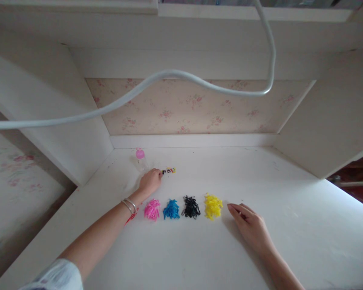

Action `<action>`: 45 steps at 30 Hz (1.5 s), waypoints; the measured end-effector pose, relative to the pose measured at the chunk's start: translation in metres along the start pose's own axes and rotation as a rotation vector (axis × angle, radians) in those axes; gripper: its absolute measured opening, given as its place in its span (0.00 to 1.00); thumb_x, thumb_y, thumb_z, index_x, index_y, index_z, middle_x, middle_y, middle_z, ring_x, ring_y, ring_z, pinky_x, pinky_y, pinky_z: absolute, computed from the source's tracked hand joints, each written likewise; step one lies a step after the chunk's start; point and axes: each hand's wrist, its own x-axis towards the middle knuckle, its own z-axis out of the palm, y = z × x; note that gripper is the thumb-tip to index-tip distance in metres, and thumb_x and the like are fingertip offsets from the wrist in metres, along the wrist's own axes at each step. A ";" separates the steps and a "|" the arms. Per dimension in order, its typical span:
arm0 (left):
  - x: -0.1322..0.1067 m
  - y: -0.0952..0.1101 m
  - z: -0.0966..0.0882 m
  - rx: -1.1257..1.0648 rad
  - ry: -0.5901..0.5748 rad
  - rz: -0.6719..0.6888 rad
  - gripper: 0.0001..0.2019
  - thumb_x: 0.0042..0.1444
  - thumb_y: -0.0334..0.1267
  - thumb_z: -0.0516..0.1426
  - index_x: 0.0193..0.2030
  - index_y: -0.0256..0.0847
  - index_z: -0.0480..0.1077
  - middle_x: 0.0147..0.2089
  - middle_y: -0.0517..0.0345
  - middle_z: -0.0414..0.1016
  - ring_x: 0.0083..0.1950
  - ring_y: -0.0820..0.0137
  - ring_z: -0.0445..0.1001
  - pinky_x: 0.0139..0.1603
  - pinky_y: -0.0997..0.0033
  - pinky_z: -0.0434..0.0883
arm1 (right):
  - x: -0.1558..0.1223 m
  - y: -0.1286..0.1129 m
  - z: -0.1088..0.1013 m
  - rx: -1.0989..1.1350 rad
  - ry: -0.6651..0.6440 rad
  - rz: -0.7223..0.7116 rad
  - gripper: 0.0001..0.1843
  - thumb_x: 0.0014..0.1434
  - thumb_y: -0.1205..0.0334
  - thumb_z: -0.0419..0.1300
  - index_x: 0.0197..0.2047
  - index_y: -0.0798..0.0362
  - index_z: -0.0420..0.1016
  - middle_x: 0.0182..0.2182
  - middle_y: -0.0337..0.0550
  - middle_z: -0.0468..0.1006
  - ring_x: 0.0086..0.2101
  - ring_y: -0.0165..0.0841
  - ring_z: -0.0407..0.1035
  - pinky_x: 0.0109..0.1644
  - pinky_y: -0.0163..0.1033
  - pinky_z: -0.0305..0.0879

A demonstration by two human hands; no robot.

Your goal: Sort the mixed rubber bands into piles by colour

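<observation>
My left hand (150, 181) reaches far over the white tabletop, its fingers pinched at the edge of a small mixed cluster of black, yellow and red rubber bands (171, 170). Whether a band is between those fingertips I cannot make out. Nearer me lie separate piles of small rubber bands: pink (152, 210), blue (171, 209), black (190, 207) and yellow (213, 206). Some red bands (132, 216) show partly behind my left wrist. Just right of the yellow pile, my right hand (251, 227) rests with thumb and fingers closed together; anything in them is hidden.
A small clear bottle with a pink cap (140, 154) stands behind my left hand. White panels enclose the tabletop (181, 249) at the back and sides. A thick white cable (175, 73) hangs across the view above.
</observation>
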 end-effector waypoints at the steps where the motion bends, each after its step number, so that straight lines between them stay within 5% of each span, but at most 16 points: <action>1: -0.001 0.000 -0.001 -0.005 0.007 0.005 0.13 0.60 0.40 0.54 0.50 0.38 0.66 0.50 0.52 0.70 0.47 0.66 0.72 0.46 0.59 0.71 | 0.000 0.000 0.000 -0.002 0.001 -0.002 0.22 0.60 0.45 0.48 0.36 0.50 0.78 0.27 0.41 0.74 0.25 0.30 0.64 0.30 0.34 0.60; 18: -0.013 0.004 -0.018 -0.122 0.119 0.031 0.10 0.63 0.36 0.49 0.43 0.37 0.70 0.46 0.51 0.72 0.46 0.68 0.71 0.48 0.64 0.67 | 0.001 0.003 0.002 -0.016 0.011 -0.007 0.23 0.59 0.44 0.48 0.36 0.50 0.78 0.28 0.42 0.75 0.24 0.30 0.64 0.30 0.34 0.61; 27: -0.060 0.059 -0.024 -0.215 -0.018 0.395 0.12 0.61 0.38 0.49 0.36 0.44 0.73 0.40 0.60 0.75 0.41 0.72 0.73 0.45 0.74 0.66 | 0.000 0.001 0.002 -0.013 0.008 -0.004 0.22 0.59 0.45 0.49 0.36 0.51 0.78 0.28 0.41 0.74 0.24 0.29 0.64 0.30 0.34 0.61; 33: -0.074 0.082 -0.011 -0.202 -0.071 0.443 0.12 0.59 0.39 0.51 0.32 0.44 0.76 0.36 0.57 0.75 0.36 0.69 0.74 0.39 0.71 0.67 | 0.000 0.003 0.002 -0.003 0.008 -0.015 0.23 0.59 0.45 0.49 0.36 0.51 0.78 0.28 0.42 0.75 0.24 0.29 0.64 0.30 0.34 0.61; 40: -0.082 0.068 -0.031 -0.265 -0.035 0.387 0.12 0.59 0.38 0.50 0.32 0.44 0.75 0.35 0.57 0.75 0.37 0.70 0.73 0.40 0.73 0.66 | 0.001 0.001 0.003 0.003 0.011 -0.003 0.23 0.58 0.44 0.49 0.36 0.51 0.78 0.27 0.42 0.76 0.24 0.30 0.65 0.30 0.35 0.61; 45: -0.125 0.043 -0.055 -0.379 0.005 0.290 0.12 0.62 0.39 0.48 0.35 0.42 0.72 0.34 0.59 0.74 0.34 0.73 0.70 0.36 0.76 0.65 | 0.008 0.005 0.001 0.056 -0.011 0.070 0.21 0.56 0.45 0.52 0.36 0.50 0.79 0.32 0.42 0.79 0.29 0.33 0.69 0.37 0.37 0.65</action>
